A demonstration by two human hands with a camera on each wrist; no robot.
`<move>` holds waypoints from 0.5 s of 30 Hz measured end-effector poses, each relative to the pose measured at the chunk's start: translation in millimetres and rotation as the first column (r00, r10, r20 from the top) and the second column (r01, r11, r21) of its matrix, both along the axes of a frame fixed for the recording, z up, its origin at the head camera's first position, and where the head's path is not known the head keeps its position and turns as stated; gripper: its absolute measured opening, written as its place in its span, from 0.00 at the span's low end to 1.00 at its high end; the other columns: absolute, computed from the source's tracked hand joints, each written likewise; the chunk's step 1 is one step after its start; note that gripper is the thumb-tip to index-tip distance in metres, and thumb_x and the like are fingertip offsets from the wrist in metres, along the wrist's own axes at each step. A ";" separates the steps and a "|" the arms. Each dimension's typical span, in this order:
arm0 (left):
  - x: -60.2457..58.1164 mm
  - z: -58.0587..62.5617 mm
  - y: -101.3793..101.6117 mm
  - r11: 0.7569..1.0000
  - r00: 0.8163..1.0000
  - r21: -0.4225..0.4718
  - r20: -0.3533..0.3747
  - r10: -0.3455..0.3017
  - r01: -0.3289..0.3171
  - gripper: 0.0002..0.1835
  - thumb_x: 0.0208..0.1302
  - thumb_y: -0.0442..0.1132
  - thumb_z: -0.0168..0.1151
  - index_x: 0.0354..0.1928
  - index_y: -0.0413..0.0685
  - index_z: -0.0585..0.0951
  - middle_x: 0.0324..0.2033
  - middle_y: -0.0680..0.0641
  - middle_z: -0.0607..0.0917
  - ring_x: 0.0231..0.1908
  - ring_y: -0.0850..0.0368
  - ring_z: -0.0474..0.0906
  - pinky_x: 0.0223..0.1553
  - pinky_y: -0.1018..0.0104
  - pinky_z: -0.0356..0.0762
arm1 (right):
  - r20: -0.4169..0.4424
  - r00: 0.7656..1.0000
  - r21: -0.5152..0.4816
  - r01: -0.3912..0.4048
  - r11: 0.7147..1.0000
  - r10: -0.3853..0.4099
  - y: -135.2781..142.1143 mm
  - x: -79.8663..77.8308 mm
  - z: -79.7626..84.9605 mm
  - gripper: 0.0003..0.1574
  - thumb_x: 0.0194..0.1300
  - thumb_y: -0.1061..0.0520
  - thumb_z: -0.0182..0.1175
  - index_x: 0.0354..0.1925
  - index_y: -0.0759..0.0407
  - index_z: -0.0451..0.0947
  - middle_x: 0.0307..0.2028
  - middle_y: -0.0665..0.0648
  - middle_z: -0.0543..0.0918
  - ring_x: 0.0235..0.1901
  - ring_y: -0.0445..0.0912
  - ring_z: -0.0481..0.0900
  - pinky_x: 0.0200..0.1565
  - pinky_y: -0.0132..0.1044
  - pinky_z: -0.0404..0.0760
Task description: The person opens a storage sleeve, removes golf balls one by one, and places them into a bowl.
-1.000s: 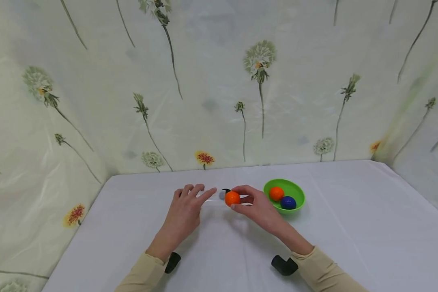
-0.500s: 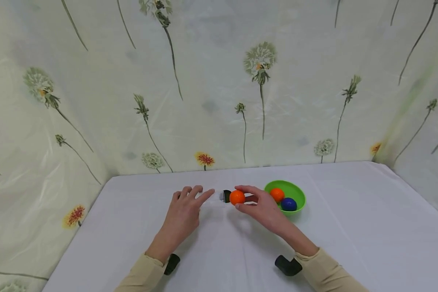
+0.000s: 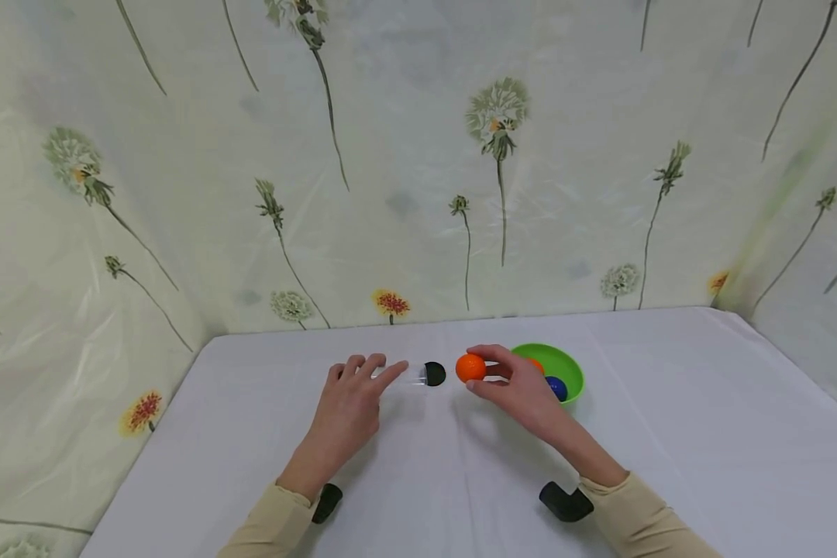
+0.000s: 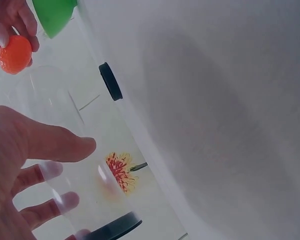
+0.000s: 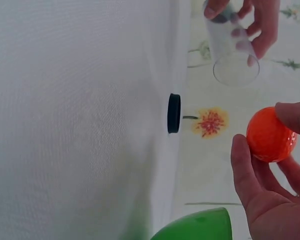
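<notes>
My left hand (image 3: 349, 403) grips a clear plastic tube (image 4: 85, 175) held on its side, thumb in front and fingers behind. One end of the tube has a dark cap (image 4: 117, 227); the other end is uncovered and faces right. Between the thumb and fingers of my right hand (image 3: 523, 387), an orange dimpled golf ball (image 5: 270, 135) is pinched just right of the tube. A round black lid (image 3: 435, 373) lies on the table, seen between the tube and the ball in the head view.
Behind my right hand stands a green bowl (image 3: 570, 364) with an orange ball (image 3: 535, 365) and a dark blue ball (image 3: 556, 388) in it, partly hidden. A white cloth covers the table (image 3: 669, 434). A flower-printed curtain (image 3: 418, 155) hangs behind.
My right hand has moved right with the orange golf ball, away from the tube, and now overlaps the bowl more. More of the black lid shows. The left hand stays nearly still.
</notes>
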State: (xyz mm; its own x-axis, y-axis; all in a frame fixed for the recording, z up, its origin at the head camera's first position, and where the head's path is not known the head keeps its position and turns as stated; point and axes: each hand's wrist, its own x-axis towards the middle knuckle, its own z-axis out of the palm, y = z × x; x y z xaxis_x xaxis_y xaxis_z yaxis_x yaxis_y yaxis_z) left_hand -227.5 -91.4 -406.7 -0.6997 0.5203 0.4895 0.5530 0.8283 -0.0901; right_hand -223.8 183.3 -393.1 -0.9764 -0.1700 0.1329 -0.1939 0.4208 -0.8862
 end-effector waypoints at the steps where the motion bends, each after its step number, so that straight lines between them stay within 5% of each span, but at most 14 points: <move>1: -0.2 -0.4 -0.6 1.000 1.000 0.001 -0.003 -0.001 0.001 0.34 0.55 0.26 0.64 0.64 0.61 0.75 0.52 0.49 0.76 0.49 0.49 0.71 0.46 0.52 0.70 | -0.004 1.000 -0.001 0.000 1.000 0.000 1.8 0.0 0.4 0.28 0.63 0.55 0.68 0.61 0.52 0.75 0.57 0.56 0.78 0.50 0.52 0.81 0.46 0.39 0.82; 15: -1.8 -0.5 -7.5 1.000 1.000 0.021 0.031 0.000 0.000 0.35 0.55 0.26 0.64 0.65 0.60 0.74 0.52 0.49 0.76 0.50 0.48 0.71 0.46 0.51 0.70 | -0.027 0.999 -0.007 0.032 0.999 -0.032 24.0 -2.1 4.8 0.29 0.63 0.55 0.68 0.61 0.56 0.75 0.55 0.61 0.78 0.48 0.56 0.81 0.43 0.34 0.81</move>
State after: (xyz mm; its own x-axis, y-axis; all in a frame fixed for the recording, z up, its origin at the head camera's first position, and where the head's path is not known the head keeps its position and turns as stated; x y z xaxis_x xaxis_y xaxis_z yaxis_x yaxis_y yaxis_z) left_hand -229.3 -99.0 -407.3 -0.7145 0.5103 0.4787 0.5553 0.8298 -0.0557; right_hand -225.9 207.4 -388.3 -0.9775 -0.1376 0.1599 -0.2039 0.4217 -0.8835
